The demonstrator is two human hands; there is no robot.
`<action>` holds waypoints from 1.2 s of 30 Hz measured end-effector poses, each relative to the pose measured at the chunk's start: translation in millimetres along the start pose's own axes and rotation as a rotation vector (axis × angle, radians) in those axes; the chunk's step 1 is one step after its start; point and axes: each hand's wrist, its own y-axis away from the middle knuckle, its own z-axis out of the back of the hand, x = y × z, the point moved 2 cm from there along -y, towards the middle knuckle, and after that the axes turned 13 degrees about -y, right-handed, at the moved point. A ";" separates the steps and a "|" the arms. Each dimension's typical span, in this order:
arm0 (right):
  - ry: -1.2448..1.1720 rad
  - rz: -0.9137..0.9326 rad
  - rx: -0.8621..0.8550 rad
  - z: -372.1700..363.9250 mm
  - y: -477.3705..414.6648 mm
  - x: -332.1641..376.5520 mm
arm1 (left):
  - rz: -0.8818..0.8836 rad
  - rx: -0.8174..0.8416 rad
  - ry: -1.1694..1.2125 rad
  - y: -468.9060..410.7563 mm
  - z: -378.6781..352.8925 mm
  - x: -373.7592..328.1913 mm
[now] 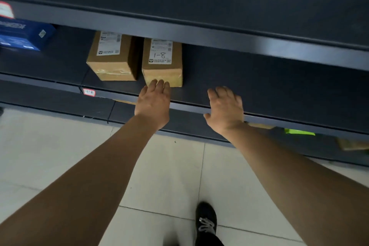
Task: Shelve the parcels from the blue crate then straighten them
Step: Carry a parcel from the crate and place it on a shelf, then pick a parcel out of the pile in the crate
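Observation:
Two brown cardboard parcels stand side by side on the dark middle shelf (259, 86). The left parcel (113, 58) carries a white label. The right parcel (162, 64) has "1-8" handwritten on its label. My left hand (153, 102) reaches forward with straight fingers, the fingertips touching the front face of the right parcel. My right hand (225, 108) hovers with spread fingers over the shelf's front edge, to the right of the parcels, holding nothing. The blue crate is out of view.
A blue box (24, 36) sits at the far left of the same shelf. A red-bordered tag (89, 92) reading "1-8" is stuck on the shelf edge. Lower shelves hold a green item (299, 132) and brown parcels (351, 144). My black shoe (205, 223) stands on the tiled floor.

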 end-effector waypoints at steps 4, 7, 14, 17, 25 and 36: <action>0.017 -0.100 0.016 30.6 69.9 -8.4 | -0.132 -0.040 -0.024 45.2 37.4 -19.2; 0.018 -0.206 0.021 60.9 129.0 -15.8 | -0.243 -0.082 -0.075 81.4 70.8 -35.7; -0.020 -0.461 -0.075 141.1 270.1 -47.4 | -0.479 -0.255 -0.133 156.8 168.0 -96.2; -0.031 -0.561 -0.115 173.5 332.6 -64.7 | -0.584 -0.279 -0.126 191.7 208.7 -134.2; -0.065 -0.809 -0.237 244.4 499.5 -119.5 | -0.837 -0.500 -0.114 291.3 312.2 -255.4; -0.003 -1.066 -0.385 310.4 749.5 -235.5 | -1.119 -0.734 -0.020 467.3 435.7 -474.6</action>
